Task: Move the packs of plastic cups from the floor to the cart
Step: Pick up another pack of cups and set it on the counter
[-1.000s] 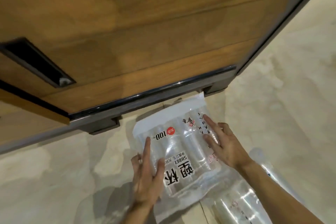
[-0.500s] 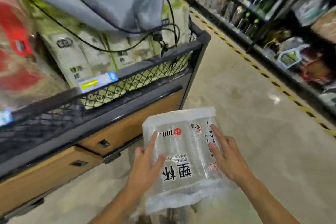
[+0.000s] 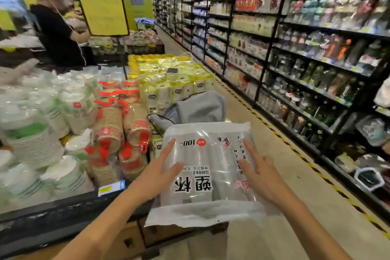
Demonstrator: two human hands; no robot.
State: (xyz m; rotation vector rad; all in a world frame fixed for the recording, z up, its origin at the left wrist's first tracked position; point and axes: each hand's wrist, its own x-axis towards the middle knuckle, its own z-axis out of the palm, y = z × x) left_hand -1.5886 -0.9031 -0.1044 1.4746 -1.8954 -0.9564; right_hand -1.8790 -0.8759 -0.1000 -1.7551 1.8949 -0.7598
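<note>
We carry the pack of plastic cups (image 3: 207, 167) between left hand (image 3: 157, 175) and right hand (image 3: 260, 175), fingers spread flat, above the cart (image 3: 63, 215).

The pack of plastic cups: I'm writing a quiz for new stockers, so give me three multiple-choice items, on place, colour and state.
1. Where is the pack of plastic cups?
A. Lying on the floor
B. Held in the air by the cart rim
C. Standing on a wall shelf

2. What colour is the round badge beside "100"?
A. Red
B. Blue
C. Green

3. How is the pack held?
A. By one hand only
B. No hand touches it
C. By the left hand and right hand, fingers straight on its top face

Answers: 1 B, the pack hangs between both hands beside the black mesh rim; 2 A, the badge is plainly red; 3 C, both hands lie flat on the pack.
</note>
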